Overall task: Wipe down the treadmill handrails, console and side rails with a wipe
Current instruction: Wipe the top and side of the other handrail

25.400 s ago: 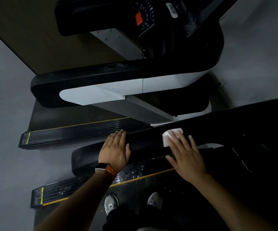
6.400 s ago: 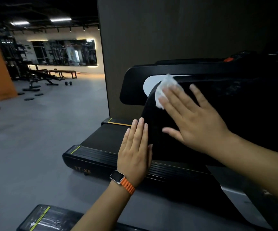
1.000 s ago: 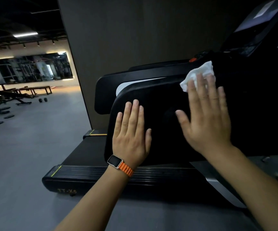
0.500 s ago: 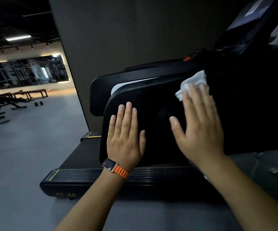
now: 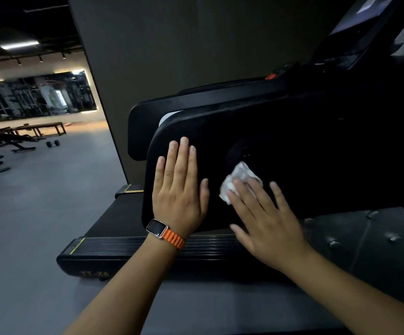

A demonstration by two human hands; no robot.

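1. Left hand point(image 5: 179, 192): flat, fingers straight, on the black handrail panel point(image 5: 317, 153); watch with orange strap point(image 5: 166, 232) at wrist.
2. Right hand point(image 5: 266, 221): spread, pressing a crumpled white wipe point(image 5: 238, 181) against the same panel.
3. Side rail point(image 5: 128, 247): black, ribbed, below both hands.

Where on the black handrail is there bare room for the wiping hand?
Bare handrail above the wipe to the top edge, and right of the right hand. Crowded at the left end, under the flat left hand.
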